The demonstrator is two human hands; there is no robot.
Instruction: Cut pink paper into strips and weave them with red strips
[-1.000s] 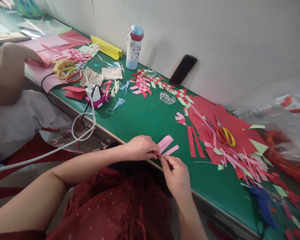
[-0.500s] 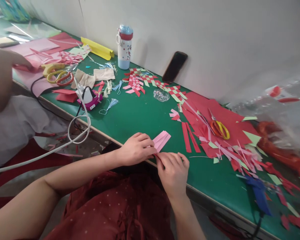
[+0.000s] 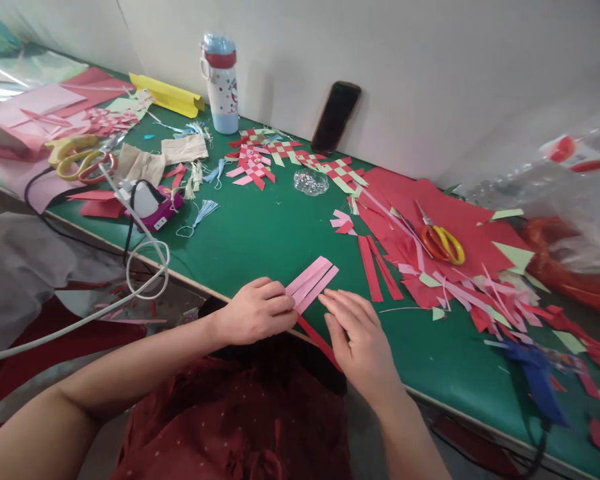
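Observation:
My left hand [image 3: 257,311] is closed on the near end of several pink paper strips [image 3: 314,280] that fan out over the table's front edge. A red paper strip [image 3: 319,340] sticks out from under its fingertips, slanting down to the right. Just right of the pink strips is my right hand [image 3: 361,337]; its fingers are extended and a little apart, near the strips' edge, and I see nothing held in it. Two loose red strips [image 3: 371,268] lie on the green table [image 3: 260,233] beyond my right hand. How the strips join under my left fingers is hidden.
Red sheets, paper scraps and scissors [image 3: 443,244] cover the right side. A blue glue gun [image 3: 535,380] lies at the front right. Woven paper pieces [image 3: 253,163], a bead dish [image 3: 310,181], a phone [image 3: 336,117] and a bottle [image 3: 222,87] line the wall. Another person's hand [image 3: 3,140] is at left.
My right hand has come off the paper and opened, moving slightly right. The red strip now shows below my left hand, and the pink strips are more fanned out. The view has shifted right.

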